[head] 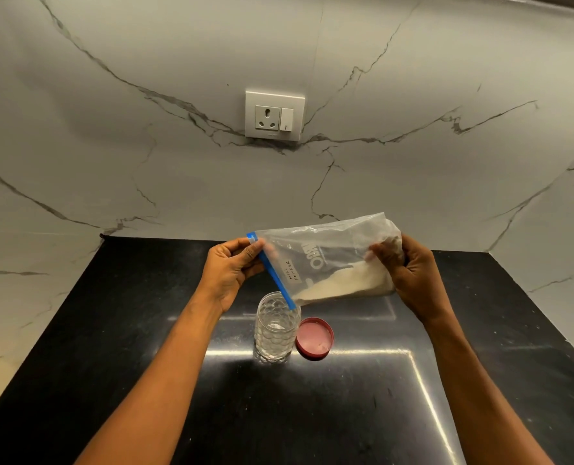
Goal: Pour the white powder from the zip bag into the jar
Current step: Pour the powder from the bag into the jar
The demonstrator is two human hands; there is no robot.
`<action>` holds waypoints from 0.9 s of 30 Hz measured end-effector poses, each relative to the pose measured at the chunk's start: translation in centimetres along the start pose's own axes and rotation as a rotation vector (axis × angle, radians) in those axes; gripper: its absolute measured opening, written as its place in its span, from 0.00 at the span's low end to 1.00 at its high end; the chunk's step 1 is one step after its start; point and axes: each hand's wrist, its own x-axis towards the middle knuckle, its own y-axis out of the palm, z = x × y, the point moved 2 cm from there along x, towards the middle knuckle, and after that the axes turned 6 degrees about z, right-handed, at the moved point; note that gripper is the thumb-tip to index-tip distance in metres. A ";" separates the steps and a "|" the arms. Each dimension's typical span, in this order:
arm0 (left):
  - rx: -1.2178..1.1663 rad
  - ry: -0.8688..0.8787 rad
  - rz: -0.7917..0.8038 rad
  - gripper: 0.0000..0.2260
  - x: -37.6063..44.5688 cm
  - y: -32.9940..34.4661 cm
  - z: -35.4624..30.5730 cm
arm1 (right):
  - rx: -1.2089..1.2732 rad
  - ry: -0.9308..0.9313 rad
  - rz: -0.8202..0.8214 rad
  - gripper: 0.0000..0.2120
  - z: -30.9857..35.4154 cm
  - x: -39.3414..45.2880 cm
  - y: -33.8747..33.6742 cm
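Note:
A clear zip bag (326, 250) with a blue zip strip and a handwritten label is held sideways above the counter. White powder (339, 283) lies along its lower side. My left hand (232, 270) pinches the top end of the blue strip. My right hand (410, 273) grips the bag's bottom end. The lower end of the strip hangs just over the mouth of a clear patterned jar (276, 330), which stands upright and open with a little white powder inside.
The jar's red lid (314, 337) lies upside down on the black counter (111, 364), touching the jar's right side. A marble wall with a white socket and switch (274, 116) stands behind. Marble walls close in the counter on the left and right.

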 end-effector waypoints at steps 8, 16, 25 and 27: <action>0.019 -0.015 -0.051 0.10 -0.4 -1.1 0.9 | -0.030 0.000 0.024 0.09 -0.3 0.5 0.6; 0.025 -0.028 -0.058 0.10 -0.9 -1.5 0.9 | -0.010 0.019 0.057 0.08 -0.7 0.6 0.7; 0.012 0.015 -0.052 0.10 -1.1 -1.3 0.7 | -0.032 -0.006 0.037 0.08 0.2 0.5 0.5; 0.006 0.017 -0.072 0.10 -1.2 -1.5 0.8 | -0.054 0.006 0.038 0.11 -0.1 0.4 0.7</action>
